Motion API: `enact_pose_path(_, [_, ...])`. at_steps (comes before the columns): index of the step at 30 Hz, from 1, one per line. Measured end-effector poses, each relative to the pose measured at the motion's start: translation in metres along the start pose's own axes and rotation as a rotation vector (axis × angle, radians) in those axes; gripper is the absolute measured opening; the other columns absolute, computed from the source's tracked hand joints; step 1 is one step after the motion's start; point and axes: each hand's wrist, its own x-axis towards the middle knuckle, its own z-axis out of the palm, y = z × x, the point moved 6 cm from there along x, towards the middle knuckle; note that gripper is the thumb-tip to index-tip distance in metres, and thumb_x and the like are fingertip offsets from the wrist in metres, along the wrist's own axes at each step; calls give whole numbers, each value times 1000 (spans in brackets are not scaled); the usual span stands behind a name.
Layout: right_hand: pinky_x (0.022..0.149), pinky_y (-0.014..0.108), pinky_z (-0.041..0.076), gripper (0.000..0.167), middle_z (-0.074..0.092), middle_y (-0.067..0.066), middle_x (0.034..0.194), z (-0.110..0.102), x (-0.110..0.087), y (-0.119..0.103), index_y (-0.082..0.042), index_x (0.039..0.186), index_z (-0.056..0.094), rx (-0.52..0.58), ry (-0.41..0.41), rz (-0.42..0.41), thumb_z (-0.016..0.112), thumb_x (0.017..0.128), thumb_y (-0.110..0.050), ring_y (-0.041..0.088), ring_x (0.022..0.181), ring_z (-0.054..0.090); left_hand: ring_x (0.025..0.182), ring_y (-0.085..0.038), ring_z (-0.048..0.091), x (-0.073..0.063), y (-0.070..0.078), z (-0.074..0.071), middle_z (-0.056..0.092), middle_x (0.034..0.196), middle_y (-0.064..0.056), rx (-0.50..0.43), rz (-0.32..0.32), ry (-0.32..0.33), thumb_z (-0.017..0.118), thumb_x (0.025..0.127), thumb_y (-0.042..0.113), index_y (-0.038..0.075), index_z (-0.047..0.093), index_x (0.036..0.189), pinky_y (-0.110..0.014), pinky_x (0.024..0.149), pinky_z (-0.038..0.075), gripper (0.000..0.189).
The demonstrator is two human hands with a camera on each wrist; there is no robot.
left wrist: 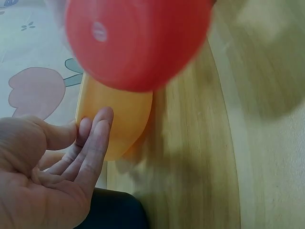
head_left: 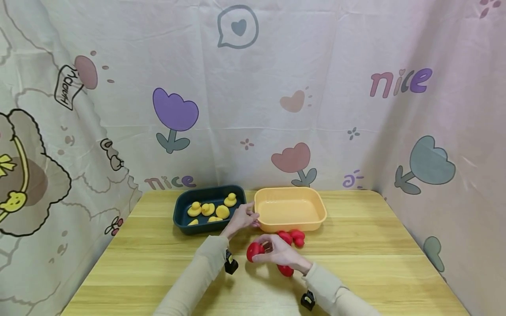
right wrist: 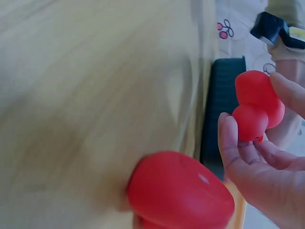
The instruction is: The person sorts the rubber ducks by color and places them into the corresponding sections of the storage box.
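Note:
My right hand (head_left: 280, 251) holds a red rubber duck (head_left: 254, 252) above the table, in front of the yellow tray (head_left: 292, 227). In the right wrist view, fingers and thumb surround that duck's body and head. My left hand (head_left: 243, 217) is at the yellow tray's left end; in the left wrist view its thumb and fingers pinch the rim there. Other red ducks lie near my right hand: one (head_left: 298, 237) and another (head_left: 283, 236) just before the tray, and a third (head_left: 286, 271) partly hidden below the hand.
A dark blue tray (head_left: 199, 228) stands left of the yellow one, holding several yellow ducks (head_left: 207, 209). Both trays are at the back of the wooden table (head_left: 130, 259). A patterned cloth (head_left: 237, 87) hangs behind.

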Motion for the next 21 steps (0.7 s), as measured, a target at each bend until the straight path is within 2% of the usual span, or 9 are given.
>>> enact_pose_path(5, [86, 22, 54, 41, 68, 13, 117, -11, -3, 1, 0, 122, 65, 114, -5, 32, 78, 86, -16, 15, 93, 67, 85, -34, 76, 0, 0, 1, 74, 103, -24, -15, 14, -1, 59, 100, 4, -4, 32, 155, -39, 80, 65, 62])
enact_pose_path(8, [84, 21, 55, 41, 70, 12, 113, -18, -4, 1, 0, 123, 65, 160, 2, 42, 77, 88, -17, 13, 90, 68, 84, -34, 76, 0, 0, 2, 73, 104, -26, -29, 17, -2, 59, 100, 3, -5, 32, 154, -40, 80, 65, 62])
enact_pose_path(12, [84, 24, 57, 45, 71, 10, 112, -31, -6, 3, -1, 127, 63, 201, 38, 68, 77, 88, -22, 14, 92, 68, 85, -31, 76, 0, 0, 3, 72, 107, -30, -52, 16, -6, 58, 99, 2, -5, 31, 155, -39, 80, 65, 62])
enact_pose_path(17, [86, 27, 57, 49, 71, 12, 114, -46, -5, 2, 0, 131, 62, 240, 91, 50, 77, 89, -22, 15, 96, 67, 84, -25, 75, -2, 1, 4, 73, 105, -27, -8, 35, 13, 60, 99, 5, -6, 34, 153, -33, 77, 65, 61])
enact_pose_path(21, [88, 33, 60, 49, 70, 12, 114, -59, -2, 1, 1, 131, 61, 282, 131, 31, 76, 89, -18, 14, 94, 67, 80, -25, 75, -4, 1, 5, 73, 101, -25, -8, 36, 26, 59, 99, 5, -6, 34, 153, -37, 79, 65, 61])
